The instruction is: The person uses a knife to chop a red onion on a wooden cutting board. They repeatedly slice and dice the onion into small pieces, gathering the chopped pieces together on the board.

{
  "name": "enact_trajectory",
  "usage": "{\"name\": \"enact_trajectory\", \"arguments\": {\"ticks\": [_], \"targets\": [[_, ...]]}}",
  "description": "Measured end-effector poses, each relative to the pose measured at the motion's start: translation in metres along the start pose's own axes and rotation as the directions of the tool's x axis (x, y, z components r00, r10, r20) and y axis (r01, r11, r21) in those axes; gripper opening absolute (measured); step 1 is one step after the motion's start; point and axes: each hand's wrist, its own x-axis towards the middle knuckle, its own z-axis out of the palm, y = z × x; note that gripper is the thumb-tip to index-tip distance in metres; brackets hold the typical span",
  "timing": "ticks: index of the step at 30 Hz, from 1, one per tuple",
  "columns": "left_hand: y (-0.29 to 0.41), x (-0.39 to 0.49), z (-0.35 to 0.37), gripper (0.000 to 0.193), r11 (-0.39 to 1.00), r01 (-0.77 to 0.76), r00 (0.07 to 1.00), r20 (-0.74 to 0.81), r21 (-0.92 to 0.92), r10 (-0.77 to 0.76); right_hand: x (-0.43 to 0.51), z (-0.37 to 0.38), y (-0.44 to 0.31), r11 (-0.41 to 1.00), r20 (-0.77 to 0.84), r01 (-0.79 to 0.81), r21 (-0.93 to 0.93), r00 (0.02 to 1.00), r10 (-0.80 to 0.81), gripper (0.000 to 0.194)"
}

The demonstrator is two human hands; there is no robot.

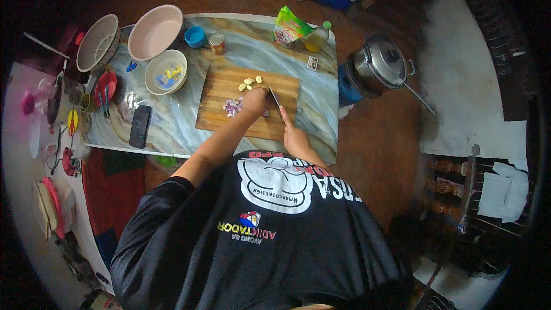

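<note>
On a wooden cutting board [215,84], my left hand [256,100] is lowered with its fingers curled. What lies under those fingers is hidden. My right hand [295,138] grips a kitchen knife [273,95], its index finger stretched along it and the blade slanting up beside my left hand. Chopped red onion [232,108] is heaped just left of my left hand, and a few bits show below it. Several peeled garlic cloves [248,82] rest above my left hand, towards the board's far edge.
A marbled table [172,114] bears a pink basin [156,32], a cream bowl [177,58] holding packets, a blue cup [195,36], a tin can [217,44], a sauce pouch [290,30], an oil bottle [316,38] and a phone [140,126]. A lidded metal pot [384,61] stands right.
</note>
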Motion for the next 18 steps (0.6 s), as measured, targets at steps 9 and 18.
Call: {"name": "enact_trajectory", "arguments": {"ticks": [9,18], "targets": [[0.001,-0.001,-0.002,0.021,0.999,0.034,0.999,0.023,0.006,-0.034,-0.031,-0.036,-0.008,0.999,0.042,-0.031,-0.017,0.999,0.031,0.077],[-0.008,-0.005,-0.003,0.022,0.997,0.043,0.999,-0.026,-0.069,-0.045,-0.022,-0.038,-0.026,1.000,0.039,-0.019,0.011,0.999,0.019,0.080]]}}
